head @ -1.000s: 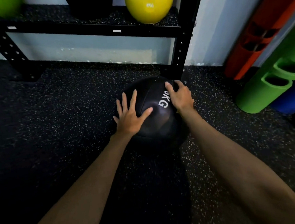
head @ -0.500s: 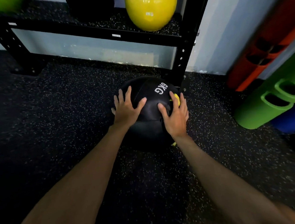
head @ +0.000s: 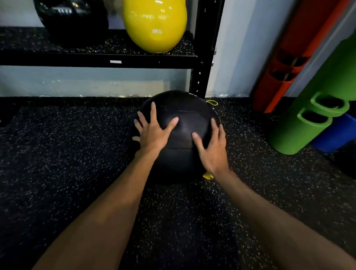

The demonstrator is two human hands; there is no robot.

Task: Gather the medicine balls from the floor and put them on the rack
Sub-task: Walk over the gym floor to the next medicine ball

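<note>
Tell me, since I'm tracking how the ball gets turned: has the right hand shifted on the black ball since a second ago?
Yes. The right hand slid from the far side, near the rack post, to the near right side of the black ball.

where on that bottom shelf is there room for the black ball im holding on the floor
On the rack shelf the clearest bare patch lies between the black ball and the shelf's left end. The right end is crowded: the yellow ball sits close to the upright post, with only a narrow gap to its black neighbour.
</note>
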